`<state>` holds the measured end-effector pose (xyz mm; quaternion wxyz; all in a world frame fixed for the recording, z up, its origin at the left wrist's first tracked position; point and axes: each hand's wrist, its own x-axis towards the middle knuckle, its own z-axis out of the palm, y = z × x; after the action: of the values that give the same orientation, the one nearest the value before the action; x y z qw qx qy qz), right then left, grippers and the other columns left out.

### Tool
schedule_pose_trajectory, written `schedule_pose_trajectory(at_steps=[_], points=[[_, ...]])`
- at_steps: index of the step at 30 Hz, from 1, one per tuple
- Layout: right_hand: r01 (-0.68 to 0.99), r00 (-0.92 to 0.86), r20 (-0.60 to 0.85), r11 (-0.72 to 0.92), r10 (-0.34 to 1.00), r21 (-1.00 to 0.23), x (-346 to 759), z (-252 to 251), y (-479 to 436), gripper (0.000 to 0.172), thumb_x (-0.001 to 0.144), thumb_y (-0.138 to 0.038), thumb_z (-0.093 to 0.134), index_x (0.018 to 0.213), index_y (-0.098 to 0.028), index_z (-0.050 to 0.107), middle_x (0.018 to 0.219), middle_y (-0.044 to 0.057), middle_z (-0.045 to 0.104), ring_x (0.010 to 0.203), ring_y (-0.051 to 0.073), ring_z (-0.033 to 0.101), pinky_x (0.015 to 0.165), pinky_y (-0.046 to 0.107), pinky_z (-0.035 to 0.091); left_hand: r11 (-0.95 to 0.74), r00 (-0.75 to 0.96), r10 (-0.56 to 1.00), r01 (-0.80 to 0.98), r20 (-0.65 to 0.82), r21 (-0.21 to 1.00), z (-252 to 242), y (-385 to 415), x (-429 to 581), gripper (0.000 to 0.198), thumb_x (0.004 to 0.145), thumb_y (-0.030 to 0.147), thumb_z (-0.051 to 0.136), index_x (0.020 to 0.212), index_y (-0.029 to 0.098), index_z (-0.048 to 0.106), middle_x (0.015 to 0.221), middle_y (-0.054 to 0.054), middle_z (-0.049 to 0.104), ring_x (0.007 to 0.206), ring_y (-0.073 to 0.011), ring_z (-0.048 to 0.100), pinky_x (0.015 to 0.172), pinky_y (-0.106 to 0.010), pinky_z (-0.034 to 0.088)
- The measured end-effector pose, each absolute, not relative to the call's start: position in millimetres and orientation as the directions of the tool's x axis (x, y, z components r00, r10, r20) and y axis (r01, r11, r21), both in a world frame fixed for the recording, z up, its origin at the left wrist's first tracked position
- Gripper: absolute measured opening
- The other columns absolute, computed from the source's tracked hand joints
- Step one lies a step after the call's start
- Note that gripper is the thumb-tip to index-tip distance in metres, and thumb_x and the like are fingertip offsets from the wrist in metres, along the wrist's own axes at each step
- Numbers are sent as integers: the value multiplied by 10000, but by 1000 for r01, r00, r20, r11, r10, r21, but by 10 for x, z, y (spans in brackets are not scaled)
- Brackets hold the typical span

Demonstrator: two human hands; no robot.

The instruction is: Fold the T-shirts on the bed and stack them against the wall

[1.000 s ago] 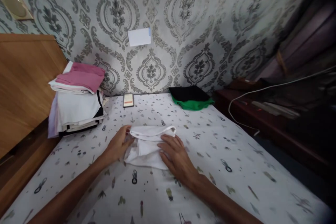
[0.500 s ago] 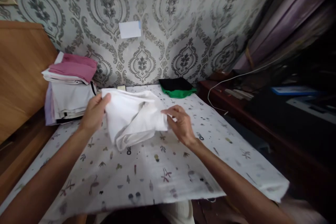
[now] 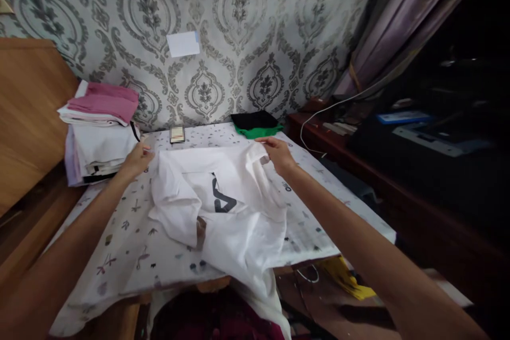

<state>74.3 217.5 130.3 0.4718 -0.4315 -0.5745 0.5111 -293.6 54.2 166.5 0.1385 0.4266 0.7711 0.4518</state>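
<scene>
A white T-shirt [image 3: 243, 228] with a dark angular print lies loosely spread and rumpled over the table. Its lower part hangs past the front edge. My right hand [image 3: 281, 155] pinches the shirt's far right corner, where the cloth is bunched and slightly raised. Just left of the shirt's far left corner is my left hand [image 3: 137, 161], fingers apart and seemingly off the cloth. Behind that hand stands a stack of folded clothes [image 3: 101, 143], with a pink piece on top.
A patterned white cloth [image 3: 131, 244] covers the table. At the back lie a folded black and green garment [image 3: 257, 123] and a small card-like item [image 3: 177, 134]. A wooden panel [image 3: 32, 111] stands left; a dark red desk [image 3: 334, 141] with a white cable [image 3: 308, 127] is right.
The white T-shirt, earlier a folded bundle held up between both hands, is now opened out on the table with its print showing. My left hand has come away from it.
</scene>
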Motion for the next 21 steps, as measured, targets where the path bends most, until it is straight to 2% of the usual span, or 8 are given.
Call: schedule_pose_trajectory(at_steps=[3,6,9,11,14,16,18,21], points=[[269,-117,37,67,992,-961,847,951,2129,318,858,-350,574,1095,-166,677,848,50,715,781,177,651,714,297,509,258,-458,860,770,224,583,1417,401,-2638,212,778,389,561,915,229,534,773,12,595,753,-195,603,723,-317,486],[483,-144,39,104,989,-870,961,746,1987,403,918,-428,517,1209,-176,637,1128,117,717,1035,234,652,893,362,504,197,-262,957,901,123,386,1261,222,-2251,333,892,511,429,1038,231,534,895,-29,648,798,-221,625,743,-346,477],[654,-161,-1,106,987,-749,982,720,1922,516,822,-494,669,1227,-177,628,1330,159,639,1239,310,568,980,397,466,257,-272,960,950,69,178,1182,160,-1963,488,919,556,389,1237,201,495,1201,-144,629,1078,-316,606,779,-395,485],[680,-140,-46,62,989,-731,952,751,1941,500,741,-463,751,1136,-169,668,1315,169,646,1263,341,553,948,384,471,321,-325,944,944,59,74,1149,192,-1914,536,921,525,385,1305,161,472,1347,-213,555,1234,-372,528,795,-419,490],[653,-126,-91,13,988,-757,919,792,1988,249,708,-344,764,877,-175,696,1020,120,742,1062,305,656,811,325,486,410,-409,912,912,-26,11,1110,262,-2058,516,898,505,414,1247,141,525,1308,-234,600,1178,-381,585,777,-413,487],[593,-130,-107,-10,986,-805,936,809,1991,127,726,-273,733,715,-182,644,716,53,702,808,233,680,686,281,474,435,-433,898,900,-74,14,1094,273,-2233,391,864,460,458,1098,179,593,1166,-182,690,1064,-347,649,745,-379,473],[501,-123,-111,-35,986,-865,992,837,1963,195,780,-257,684,638,-195,566,504,-14,555,568,159,596,551,247,430,416,-410,908,907,-89,66,1099,237,-2410,209,801,373,498,888,223,615,969,-101,739,933,-296,675,691,-336,444],[319,-94,-99,-64,991,-946,1142,945,1890,253,857,-285,624,659,-216,483,457,-67,426,416,100,457,417,215,354,359,-359,933,914,-39,188,1178,95,-2604,86,700,308,510,659,241,546,714,-27,686,741,-238,628,608,-301,383]])
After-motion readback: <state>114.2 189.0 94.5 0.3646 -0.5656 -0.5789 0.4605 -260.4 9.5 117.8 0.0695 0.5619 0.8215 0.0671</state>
